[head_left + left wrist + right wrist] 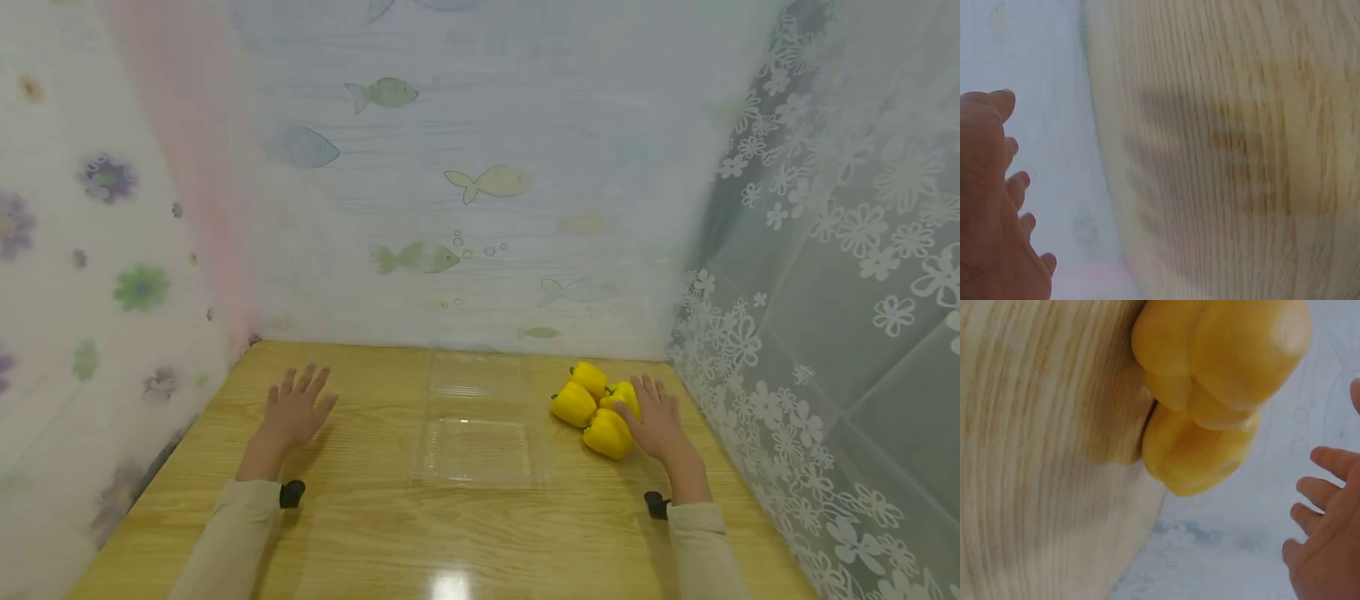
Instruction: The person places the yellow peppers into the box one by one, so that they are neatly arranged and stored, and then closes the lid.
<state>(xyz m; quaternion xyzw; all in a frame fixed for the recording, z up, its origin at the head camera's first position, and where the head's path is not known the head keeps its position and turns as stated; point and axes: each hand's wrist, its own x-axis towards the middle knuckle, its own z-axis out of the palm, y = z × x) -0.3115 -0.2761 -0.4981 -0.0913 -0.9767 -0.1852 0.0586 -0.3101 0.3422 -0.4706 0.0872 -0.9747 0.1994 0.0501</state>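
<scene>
Your four yellow bell peppers (607, 434) sit clustered at the right of the wood-grain bench (375, 542), glossy and blocky, with short green stems pointing mostly left in the head view. Left of them, a clear plastic clamshell container (477, 450) lies unfolded, one half near you and the other on its far side, the grain showing through both. Your right hand (657, 419) is spread beside the peppers; from the head its thumb overlaps the rightmost one, but the right wrist view shows a gap between your fingers and the fruit. That view also gives you the lobed bottoms of two peppers, while the stems show only from above. Your left hand (296, 412) is spread too, well left of the container, and the left wrist view shows finger shadows on the wood beneath it. Beyond the bench's far edge, you face a pale curtain (622, 125) printed with fish and bubbles.
</scene>
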